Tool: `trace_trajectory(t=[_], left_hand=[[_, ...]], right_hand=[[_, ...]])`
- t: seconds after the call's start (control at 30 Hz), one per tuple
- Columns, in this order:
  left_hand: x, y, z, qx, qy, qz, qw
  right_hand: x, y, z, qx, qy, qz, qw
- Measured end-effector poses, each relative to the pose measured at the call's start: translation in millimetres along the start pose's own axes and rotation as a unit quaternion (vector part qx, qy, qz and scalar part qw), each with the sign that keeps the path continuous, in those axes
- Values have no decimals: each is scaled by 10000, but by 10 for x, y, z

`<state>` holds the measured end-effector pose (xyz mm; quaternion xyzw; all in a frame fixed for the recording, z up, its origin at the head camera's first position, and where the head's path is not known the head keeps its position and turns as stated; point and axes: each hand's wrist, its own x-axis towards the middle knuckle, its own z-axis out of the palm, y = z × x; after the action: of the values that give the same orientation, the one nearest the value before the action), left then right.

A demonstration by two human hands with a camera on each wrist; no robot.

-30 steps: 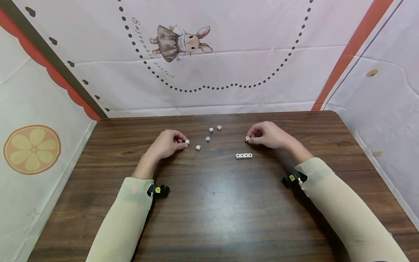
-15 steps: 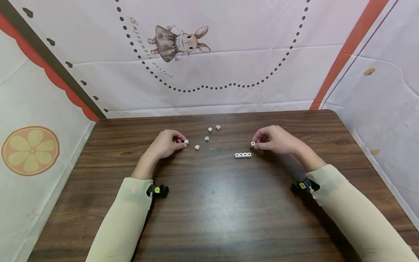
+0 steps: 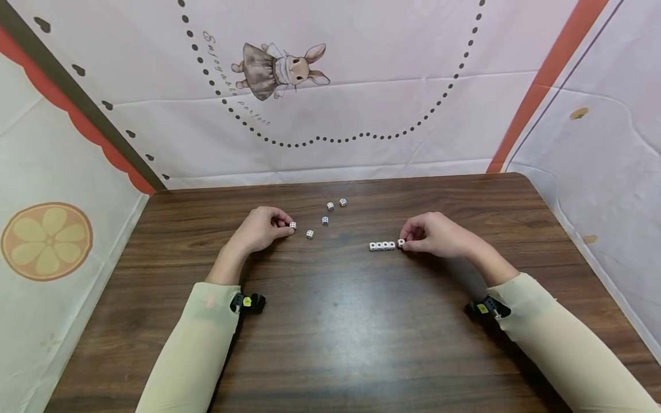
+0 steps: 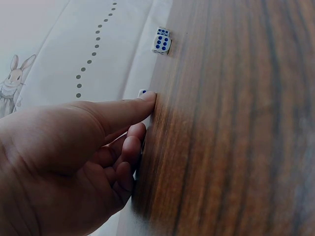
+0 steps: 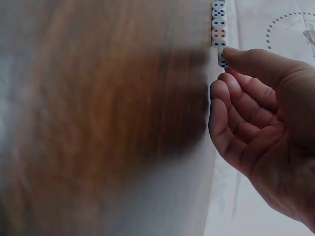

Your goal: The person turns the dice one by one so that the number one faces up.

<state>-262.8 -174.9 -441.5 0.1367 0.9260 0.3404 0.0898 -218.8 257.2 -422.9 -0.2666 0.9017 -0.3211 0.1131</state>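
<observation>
My right hand (image 3: 434,234) pinches a white die (image 3: 401,243) between thumb and fingers, close to the right end of a straight row of dice (image 3: 382,246). In the right wrist view that die (image 5: 222,58) shows dark pips beside the thumb, and the row (image 5: 219,27) carries blue and red pips. At the left, my left hand (image 3: 260,230) holds another white die (image 3: 292,225) at its fingertips, low at the table. The thumb covers most of this die (image 4: 142,92) in the left wrist view.
Loose dice lie between the hands: one (image 3: 310,234) near the left hand, one (image 3: 325,220) farther in, and two (image 3: 330,206) toward the back of the brown wooden table (image 3: 330,321). A white printed cloth (image 3: 392,103) hangs behind the table's far edge.
My right hand has brought its die toward me and slightly right, from behind the row to beside its right end. The left hand stays in place with its die.
</observation>
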Motion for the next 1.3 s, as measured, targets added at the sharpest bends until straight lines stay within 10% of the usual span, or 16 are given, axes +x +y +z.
trace_trajectory(t=[1.3], left_hand=[[7, -42, 24, 71, 45, 46, 10000]], right_hand=[[-41, -23, 135, -56, 244, 233, 9994]])
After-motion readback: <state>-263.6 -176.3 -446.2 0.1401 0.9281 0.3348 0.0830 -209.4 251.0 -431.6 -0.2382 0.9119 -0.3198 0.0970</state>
